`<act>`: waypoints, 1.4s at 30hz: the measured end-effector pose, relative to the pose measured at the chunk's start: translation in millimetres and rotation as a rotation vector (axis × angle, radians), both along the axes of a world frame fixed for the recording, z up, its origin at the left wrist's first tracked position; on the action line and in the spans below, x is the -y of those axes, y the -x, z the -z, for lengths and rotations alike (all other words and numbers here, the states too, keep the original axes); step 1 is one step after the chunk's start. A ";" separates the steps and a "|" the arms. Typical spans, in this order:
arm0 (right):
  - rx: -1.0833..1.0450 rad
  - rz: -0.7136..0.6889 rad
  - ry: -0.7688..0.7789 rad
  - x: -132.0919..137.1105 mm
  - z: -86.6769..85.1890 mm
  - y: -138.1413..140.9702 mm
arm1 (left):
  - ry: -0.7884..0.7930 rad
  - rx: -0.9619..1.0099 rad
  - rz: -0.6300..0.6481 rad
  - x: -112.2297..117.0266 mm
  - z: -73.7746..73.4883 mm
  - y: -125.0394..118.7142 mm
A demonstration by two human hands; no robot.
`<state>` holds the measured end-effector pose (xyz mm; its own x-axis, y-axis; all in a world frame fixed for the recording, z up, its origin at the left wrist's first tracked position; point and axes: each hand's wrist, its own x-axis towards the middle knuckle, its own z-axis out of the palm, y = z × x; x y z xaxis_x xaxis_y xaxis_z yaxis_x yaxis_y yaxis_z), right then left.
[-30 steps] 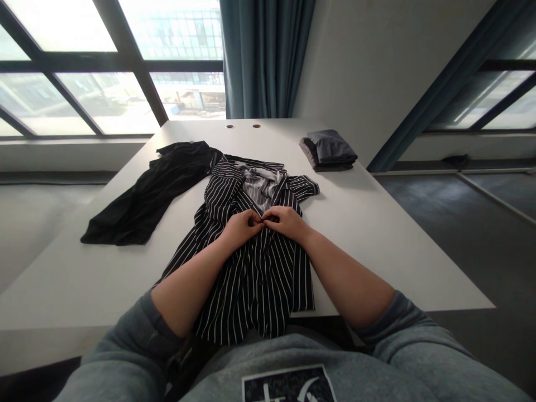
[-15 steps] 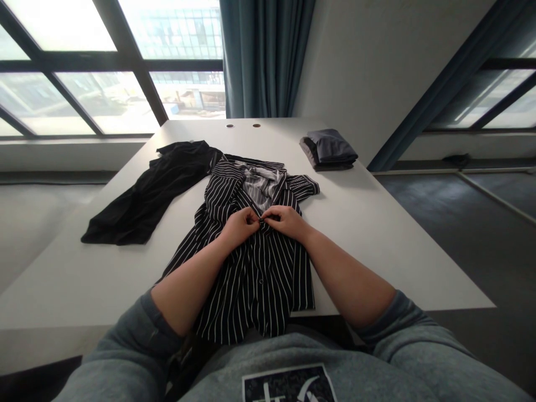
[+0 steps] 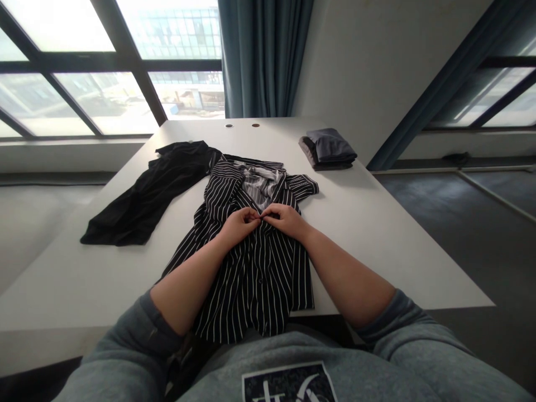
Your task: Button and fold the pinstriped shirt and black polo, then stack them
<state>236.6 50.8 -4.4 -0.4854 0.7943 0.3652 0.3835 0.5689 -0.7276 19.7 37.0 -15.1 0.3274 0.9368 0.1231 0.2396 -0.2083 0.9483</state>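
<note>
Pinching the shirt (image 3: 274,265), almost closed, the left hand (image 3: 238,228) and right hand (image 3: 288,219) are staying put, still working on one spot.

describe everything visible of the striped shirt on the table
The shirt is black with thin white stripes, in what looks like soft cloth. It lies front up and rumpled on the white table, its near hem past the edge. The neck gapes open on a paler striped inside; a short sleeve sticks out to the right, and a button shows lower down the front. The left hand and right hand pinch its front below the neck.
</note>
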 end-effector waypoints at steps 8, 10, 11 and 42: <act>0.052 0.001 -0.065 1.5 -1.8 0.7 | -0.045 -0.203 -0.115 5.4 -10.5 -2.2; 0.050 0.000 -0.064 1.3 -1.6 0.7 | -0.067 -0.206 -0.120 6.5 -12.5 -1.9; 0.048 -0.003 -0.060 1.1 -1.4 0.6 | -0.077 -0.208 -0.125 6.9 -13.1 -1.9; 0.101 -0.019 -0.080 1.4 -4.0 -2.1 | -0.033 0.053 -0.005 -2.0 0.4 -1.2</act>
